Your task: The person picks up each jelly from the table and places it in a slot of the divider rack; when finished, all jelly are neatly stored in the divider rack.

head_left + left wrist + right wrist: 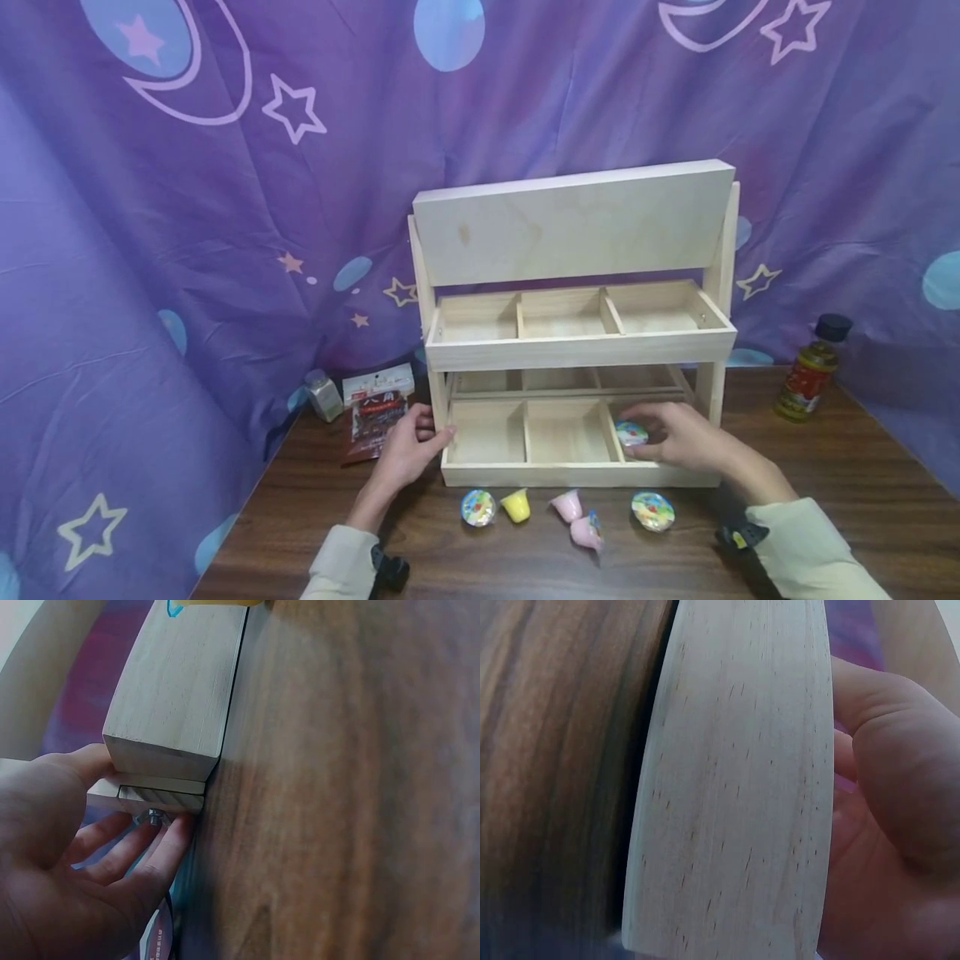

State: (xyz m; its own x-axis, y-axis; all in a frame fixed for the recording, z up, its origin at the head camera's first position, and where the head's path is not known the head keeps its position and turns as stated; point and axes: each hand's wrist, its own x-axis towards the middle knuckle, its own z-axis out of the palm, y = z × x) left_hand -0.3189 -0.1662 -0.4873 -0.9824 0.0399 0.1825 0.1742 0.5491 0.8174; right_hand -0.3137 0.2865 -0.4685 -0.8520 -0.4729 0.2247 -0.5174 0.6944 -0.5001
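Note:
A wooden rack [573, 347] with divided trays stands on the table. My left hand [411, 446] grips its lower left side; in the left wrist view the thumb lies on one side of the wood and the fingers [161, 859] curl behind, near a metal bolt [154, 817]. My right hand [678, 435] holds a jelly cup [632, 432] with a colourful lid, inside the right compartment of the bottom tray. In the right wrist view the tray's front board [731, 780] hides the fingertips and the cup.
In front of the rack lie a lidded jelly cup [477, 507], a yellow one [516, 505], two pink ones [567, 506] and another lidded one [652, 511]. A spice packet [377, 417] and small jar [324, 395] sit left, an oil bottle [813, 371] right.

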